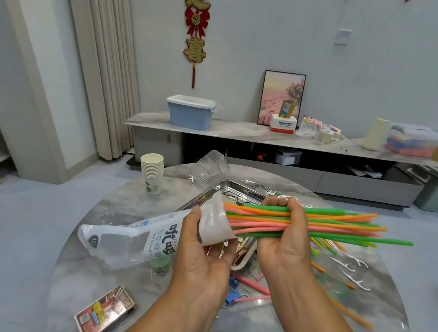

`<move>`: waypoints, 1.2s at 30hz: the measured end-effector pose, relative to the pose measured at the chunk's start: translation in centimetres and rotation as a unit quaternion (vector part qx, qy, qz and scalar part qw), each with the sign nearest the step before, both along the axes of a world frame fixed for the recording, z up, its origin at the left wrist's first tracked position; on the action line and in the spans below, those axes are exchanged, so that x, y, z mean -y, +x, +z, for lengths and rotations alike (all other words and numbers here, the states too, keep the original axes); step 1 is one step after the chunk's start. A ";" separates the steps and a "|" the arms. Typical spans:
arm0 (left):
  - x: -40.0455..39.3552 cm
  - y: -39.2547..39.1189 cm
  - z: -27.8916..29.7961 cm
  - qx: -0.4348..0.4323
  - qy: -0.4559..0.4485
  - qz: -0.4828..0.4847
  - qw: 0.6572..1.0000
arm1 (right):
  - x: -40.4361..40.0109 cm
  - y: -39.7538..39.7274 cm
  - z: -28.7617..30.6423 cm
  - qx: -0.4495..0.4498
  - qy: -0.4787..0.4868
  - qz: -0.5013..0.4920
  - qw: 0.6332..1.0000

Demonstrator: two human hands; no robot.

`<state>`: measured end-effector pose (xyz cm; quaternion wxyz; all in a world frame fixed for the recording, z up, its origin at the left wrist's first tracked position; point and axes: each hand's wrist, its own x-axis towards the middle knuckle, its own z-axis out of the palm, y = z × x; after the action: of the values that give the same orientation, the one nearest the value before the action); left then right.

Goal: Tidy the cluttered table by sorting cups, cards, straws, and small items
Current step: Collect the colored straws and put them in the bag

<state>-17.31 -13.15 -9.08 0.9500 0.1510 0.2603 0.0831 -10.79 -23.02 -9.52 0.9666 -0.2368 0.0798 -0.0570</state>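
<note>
My right hand (284, 239) grips a bundle of green, orange and pink straws (339, 225), their left ends pointing into the open mouth of a clear plastic straw bag (133, 237). My left hand (203, 248) holds that bag by its mouth, thumb on top. A stack of paper cups (152, 172) stands at the table's far left. A card box (104, 311) lies near the front left edge. Loose straws (342, 310), white floss picks (353, 277), blue binder clips (233, 290) and paper clips lie scattered on the round marble table (93, 281).
A steel tray (226, 190) with small items sits mid-table under my hands. A clear plastic cup (212, 165) lies behind it. Beyond stands a long low cabinet (241, 133) with a blue storage box (190, 112), a framed picture and assorted clutter.
</note>
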 end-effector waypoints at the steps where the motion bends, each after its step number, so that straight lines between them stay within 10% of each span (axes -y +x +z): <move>1: 0.0 0.0 -0.1 0.005 -0.006 -0.001 1.000 | 0.0 0.1 -0.1 0.002 0.002 -0.002 1.000; 24: -0.2 0.4 0.3 0.169 0.000 0.056 0.984 | 0.0 -0.5 0.6 -0.039 0.016 -0.006 0.999; 36: 2.4 0.1 -1.4 0.075 0.089 -0.013 0.993 | -3.4 -2.6 -2.3 -0.090 -0.082 0.174 0.977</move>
<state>-17.20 -15.56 -10.53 0.9508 0.2313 0.1775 0.1044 -13.40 -19.65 -11.82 0.9279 -0.3296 0.1187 0.1277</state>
